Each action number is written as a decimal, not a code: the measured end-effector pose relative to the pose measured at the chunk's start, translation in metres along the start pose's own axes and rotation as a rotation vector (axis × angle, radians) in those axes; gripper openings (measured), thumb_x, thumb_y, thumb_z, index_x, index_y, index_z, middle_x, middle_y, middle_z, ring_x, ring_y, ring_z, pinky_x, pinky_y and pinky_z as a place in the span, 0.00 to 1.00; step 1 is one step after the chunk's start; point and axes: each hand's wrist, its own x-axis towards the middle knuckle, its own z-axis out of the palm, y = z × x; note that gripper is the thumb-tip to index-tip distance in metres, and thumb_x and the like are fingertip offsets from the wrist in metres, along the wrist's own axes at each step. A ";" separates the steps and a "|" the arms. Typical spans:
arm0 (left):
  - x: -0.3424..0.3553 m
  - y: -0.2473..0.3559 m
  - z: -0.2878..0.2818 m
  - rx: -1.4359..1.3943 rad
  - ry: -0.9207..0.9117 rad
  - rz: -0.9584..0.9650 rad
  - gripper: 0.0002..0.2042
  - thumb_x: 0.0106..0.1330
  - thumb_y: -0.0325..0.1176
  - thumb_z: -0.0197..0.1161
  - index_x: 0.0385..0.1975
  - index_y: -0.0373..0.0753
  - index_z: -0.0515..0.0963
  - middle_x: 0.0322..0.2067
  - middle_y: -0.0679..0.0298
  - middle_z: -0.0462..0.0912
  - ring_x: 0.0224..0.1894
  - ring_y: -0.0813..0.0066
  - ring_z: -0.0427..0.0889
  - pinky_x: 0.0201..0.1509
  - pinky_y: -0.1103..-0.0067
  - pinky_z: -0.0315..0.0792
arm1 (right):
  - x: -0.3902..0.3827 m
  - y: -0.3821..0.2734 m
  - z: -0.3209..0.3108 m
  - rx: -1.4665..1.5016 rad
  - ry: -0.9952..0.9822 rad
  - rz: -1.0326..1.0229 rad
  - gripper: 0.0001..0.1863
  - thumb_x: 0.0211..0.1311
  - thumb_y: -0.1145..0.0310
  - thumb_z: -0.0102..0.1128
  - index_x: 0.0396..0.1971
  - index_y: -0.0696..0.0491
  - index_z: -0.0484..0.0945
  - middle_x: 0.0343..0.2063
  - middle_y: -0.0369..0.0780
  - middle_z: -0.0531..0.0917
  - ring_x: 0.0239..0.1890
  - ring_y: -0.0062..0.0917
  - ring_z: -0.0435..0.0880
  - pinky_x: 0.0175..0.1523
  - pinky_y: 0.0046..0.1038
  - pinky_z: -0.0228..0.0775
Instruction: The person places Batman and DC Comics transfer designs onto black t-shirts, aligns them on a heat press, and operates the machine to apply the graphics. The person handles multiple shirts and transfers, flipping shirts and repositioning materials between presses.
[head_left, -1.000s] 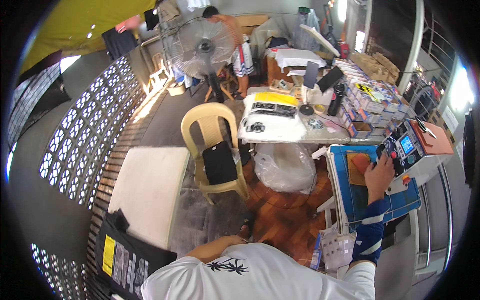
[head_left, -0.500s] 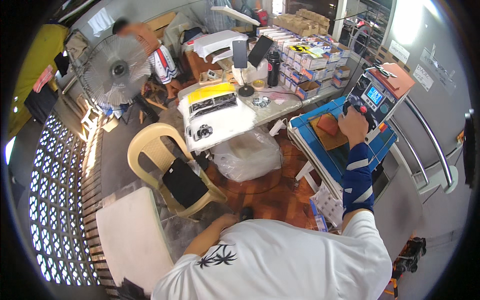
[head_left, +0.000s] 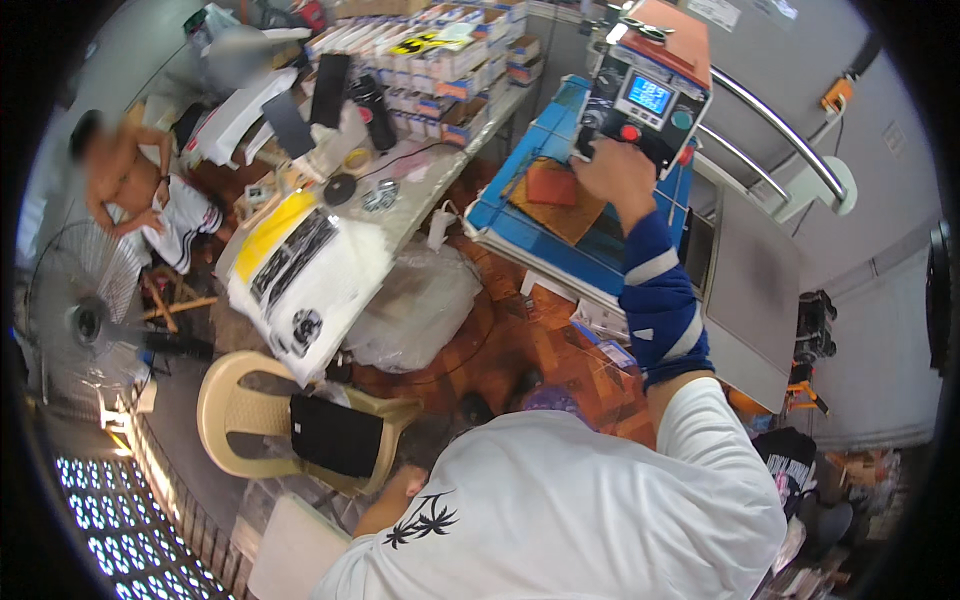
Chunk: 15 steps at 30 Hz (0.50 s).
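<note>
Out in front on the right, my right hand (head_left: 618, 178) is closed on the black handle of a heat press, below its control box (head_left: 640, 95) with a lit blue screen and red button. Beneath the hand is a blue work surface (head_left: 520, 150) carrying a brown cloth pad (head_left: 565, 225) and a smaller red pad (head_left: 550, 187). A blue sleeve with white stripes (head_left: 662, 290) covers that forearm. My left hand (head_left: 408, 482) rests low by my side near the chair, its fingers mostly hidden; it shows no held object.
A beige plastic chair (head_left: 240, 440) with a black folded cloth (head_left: 335, 437) stands on the left. Printed sheets (head_left: 345, 265) lie along the table, near stacked boxes (head_left: 440, 75). Another person (head_left: 135, 185) is at far left behind a fan (head_left: 90, 320). Metal rails (head_left: 775, 125) curve beside the press.
My view has swung to the right, so the press and table appear farther left. My right hand stays at the press handle. The other person is now more upright and faces this way.
</note>
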 end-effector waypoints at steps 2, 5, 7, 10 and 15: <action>0.038 0.064 -0.007 0.017 0.084 0.034 0.06 0.67 0.31 0.55 0.29 0.43 0.78 0.20 0.64 0.77 0.20 0.67 0.78 0.18 0.69 0.70 | 0.003 0.003 -0.004 0.009 -0.067 0.096 0.23 0.58 0.48 0.62 0.40 0.53 0.88 0.44 0.50 0.88 0.48 0.46 0.88 0.54 0.44 0.79; 0.089 0.164 0.006 0.857 0.308 0.241 0.12 0.68 0.34 0.54 0.31 0.37 0.84 0.32 0.49 0.87 0.31 0.56 0.88 0.32 0.60 0.79 | 0.001 -0.003 -0.008 0.057 -0.055 0.063 0.22 0.56 0.51 0.62 0.38 0.55 0.89 0.43 0.51 0.88 0.48 0.47 0.88 0.54 0.44 0.80; 0.109 0.222 0.012 1.658 0.223 0.599 0.14 0.68 0.37 0.55 0.32 0.36 0.86 0.36 0.45 0.88 0.34 0.56 0.89 0.36 0.61 0.80 | -0.001 0.009 -0.001 0.118 -0.027 -0.071 0.21 0.55 0.54 0.63 0.38 0.56 0.88 0.43 0.51 0.88 0.48 0.46 0.88 0.53 0.44 0.80; 0.133 0.293 0.020 1.690 0.424 0.884 0.15 0.68 0.41 0.59 0.38 0.36 0.87 0.37 0.45 0.88 0.38 0.54 0.88 0.40 0.61 0.80 | 0.001 -0.003 -0.005 0.178 -0.059 -0.183 0.23 0.57 0.49 0.63 0.40 0.55 0.86 0.40 0.50 0.89 0.46 0.45 0.89 0.51 0.46 0.79; 0.142 0.372 0.153 0.504 0.159 0.607 0.13 0.71 0.34 0.58 0.47 0.35 0.84 0.36 0.55 0.88 0.36 0.64 0.86 0.44 0.69 0.79 | -0.007 0.017 0.017 0.154 0.124 -0.226 0.19 0.60 0.56 0.62 0.41 0.56 0.82 0.35 0.49 0.88 0.41 0.42 0.90 0.45 0.43 0.81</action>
